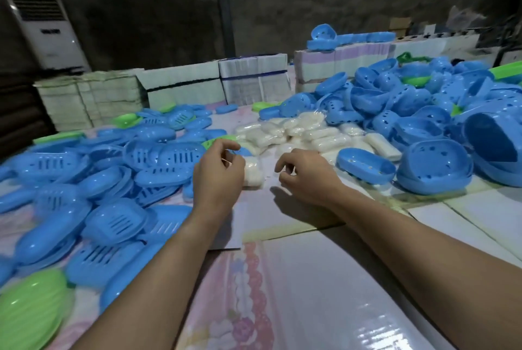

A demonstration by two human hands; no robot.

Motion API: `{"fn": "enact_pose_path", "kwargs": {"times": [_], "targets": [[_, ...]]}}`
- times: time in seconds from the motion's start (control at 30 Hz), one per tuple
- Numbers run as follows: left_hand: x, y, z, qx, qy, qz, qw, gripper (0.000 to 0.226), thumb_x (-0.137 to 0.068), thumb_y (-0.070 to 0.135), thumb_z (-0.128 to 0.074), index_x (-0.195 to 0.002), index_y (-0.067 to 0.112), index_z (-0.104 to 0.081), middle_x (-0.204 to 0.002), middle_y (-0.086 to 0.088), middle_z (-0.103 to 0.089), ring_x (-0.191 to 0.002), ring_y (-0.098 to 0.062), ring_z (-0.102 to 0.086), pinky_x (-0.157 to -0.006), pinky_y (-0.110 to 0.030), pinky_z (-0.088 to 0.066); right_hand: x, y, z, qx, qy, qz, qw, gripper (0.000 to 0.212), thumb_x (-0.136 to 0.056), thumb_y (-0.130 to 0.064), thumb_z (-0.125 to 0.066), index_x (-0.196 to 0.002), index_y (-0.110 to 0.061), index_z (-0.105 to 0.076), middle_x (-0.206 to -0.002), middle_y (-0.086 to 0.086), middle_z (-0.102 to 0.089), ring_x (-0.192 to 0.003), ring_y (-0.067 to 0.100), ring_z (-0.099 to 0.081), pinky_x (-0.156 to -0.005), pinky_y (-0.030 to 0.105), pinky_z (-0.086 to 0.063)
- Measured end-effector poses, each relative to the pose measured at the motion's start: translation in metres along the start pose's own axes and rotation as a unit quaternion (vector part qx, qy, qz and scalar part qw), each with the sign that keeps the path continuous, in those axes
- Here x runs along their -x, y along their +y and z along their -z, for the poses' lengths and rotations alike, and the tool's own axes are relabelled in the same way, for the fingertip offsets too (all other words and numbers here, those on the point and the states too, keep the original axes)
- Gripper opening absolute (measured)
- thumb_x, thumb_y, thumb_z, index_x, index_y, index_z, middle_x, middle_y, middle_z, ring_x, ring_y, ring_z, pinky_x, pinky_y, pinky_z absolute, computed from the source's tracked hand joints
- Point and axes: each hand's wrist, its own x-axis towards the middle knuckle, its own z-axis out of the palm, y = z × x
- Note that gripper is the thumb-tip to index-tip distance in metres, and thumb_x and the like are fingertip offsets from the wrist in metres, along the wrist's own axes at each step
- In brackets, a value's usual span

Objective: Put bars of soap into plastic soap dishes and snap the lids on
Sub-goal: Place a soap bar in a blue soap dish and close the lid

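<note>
Both hands hover half-curled, empty — left hand [219,173] beside a wrapped soap [252,173], right hand [306,176] short of a dish [365,164]; slick wrapping could slip, or lids [118,219] mismatch.

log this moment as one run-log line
stage: reaching for soap | left hand: fingers curled, over a wrapped soap bar | right hand: curled, holds nothing | nearest dish: empty | lid: none on

- My left hand [219,171] hovers with curled fingers just beside a wrapped soap bar [252,173].
- My right hand [306,177] hangs loosely curled nearby, holding nothing.
- Blue lids [113,188] lie piled left; blue dishes [423,123] are heaped far right.
- More soap bars [296,132] lie between the two piles.
</note>
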Motion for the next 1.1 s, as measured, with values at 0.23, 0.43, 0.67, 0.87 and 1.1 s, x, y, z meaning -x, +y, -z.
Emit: {"fn": "enact_pose_path", "kwargs": {"times": [0.23,0.43,0.67,0.87,1.1], "targets": [[-0.013,-0.039,0.022,-0.424,-0.112,0.085,0.895,0.043,-0.098,0.039,-0.051,-0.132,0.012,-0.047,-0.138,-0.012,-0.048,-0.127,-0.038,-0.04,-0.096,-0.046,-0.04,0.002,-0.002,0.002,0.01,-0.023,0.005,1.0,0.02,-0.084,-0.021,-0.057,-0.098,-0.024,-0.071,-0.086,-0.006,-0.056,-0.081,0.014,-0.049,-0.069,0.032,-0.042],[-0.012,-0.027,0.025,-0.323,-0.009,-0.019,0.946,0.015,-0.095,0.021,-0.054,-0.104,0.013,-0.063,-0.11,-0.007,-0.06,-0.108,-0.032,-0.05,-0.078,-0.039,-0.039,0.002,0.001,0.008,-0.013,-0.008,-0.018,1.0,0.018,-0.085,-0.019,-0.058,-0.096,-0.023,-0.072,-0.083,-0.005,-0.06,-0.078,0.013,-0.052,-0.066,0.031,-0.039],[0.004,0.006,0.012,0.082,0.027,-0.006,0.996,0.016,-0.09,0.011,-0.064,-0.08,0.021,-0.055,-0.09,-0.002,-0.057,-0.073,-0.011,-0.052,-0.062,-0.021,-0.04,0.003,-0.001,0.012,-0.052,-0.009,-0.037,0.998,0.021,-0.083,-0.016,-0.058,-0.098,-0.023,-0.071,-0.074,-0.013,-0.057,-0.072,0.007,-0.051,-0.068,0.032,-0.046],[0.013,0.016,0.01,0.366,-0.059,0.169,0.913,0.018,-0.091,0.001,-0.062,-0.086,0.019,-0.063,-0.075,0.005,-0.067,-0.07,-0.012,-0.067,-0.059,-0.038,-0.062,0.007,-0.008,0.014,-0.099,0.001,-0.034,0.994,0.026,-0.085,-0.017,-0.06,-0.109,-0.024,-0.067,-0.085,-0.009,-0.058,-0.081,0.012,-0.052,-0.076,0.033,-0.045],[0.016,0.017,0.004,0.511,-0.043,0.315,0.799,0.016,-0.093,0.014,-0.05,-0.104,0.012,-0.061,-0.093,-0.013,-0.066,-0.084,-0.028,-0.064,-0.076,-0.04,-0.053,0.015,-0.025,0.017,-0.09,-0.034,0.059,0.994,0.023,-0.087,-0.011,-0.059,-0.11,-0.012,-0.064,-0.106,-0.001,-0.055,-0.1,0.022,-0.049,-0.088,0.028,-0.037]]}}
